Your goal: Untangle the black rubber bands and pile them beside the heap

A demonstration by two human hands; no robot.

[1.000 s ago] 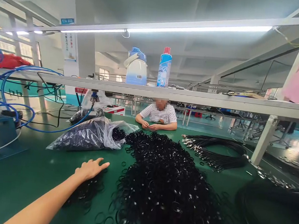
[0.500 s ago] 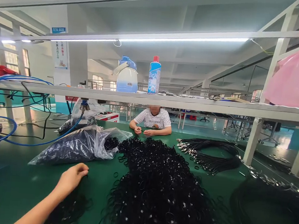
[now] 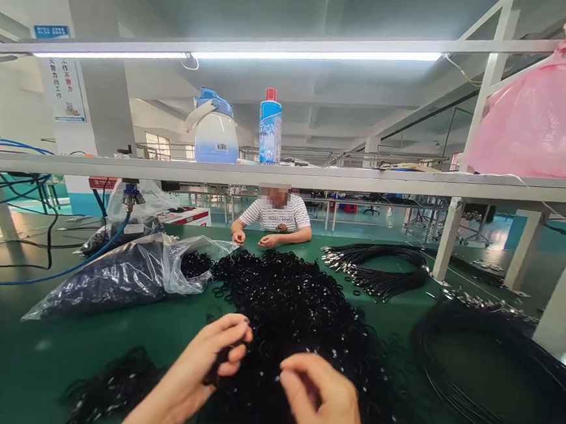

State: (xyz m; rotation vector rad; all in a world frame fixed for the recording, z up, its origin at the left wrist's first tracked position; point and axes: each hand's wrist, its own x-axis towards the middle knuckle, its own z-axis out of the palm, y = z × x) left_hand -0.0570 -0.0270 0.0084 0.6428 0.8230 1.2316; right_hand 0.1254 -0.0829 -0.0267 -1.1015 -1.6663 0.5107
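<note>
Your right hand point(image 3: 325, 395) is hovering over the near part of the big pile of black rings point(image 3: 300, 298), its fingers point(image 3: 312, 366) bending toward the thumb with the tips almost meeting; you cannot tell whether they are pinching anything. Your left hand point(image 3: 206, 353) is hanging over the near left edge of the big pile, its fingers curling loosely inward, and whether a ring is sitting between them is too blurred to tell. A small pile of black rings point(image 3: 112, 388) is lying to the left of the big pile, your left forearm partly covering it. The big pile is spreading along the green desk point(image 3: 41, 356) in front of you. A coil of black cable point(image 3: 422, 347) is lying to its right. A clear plastic bag point(image 3: 126, 271) is lying at its far left, opening toward it and spilling rings. A bundle of cables point(image 3: 397, 286) with metal ends is curving at its far right. Beyond it, a person point(image 3: 283, 215) in a striped shirt is sitting with both forearms resting on the desk.
</note>
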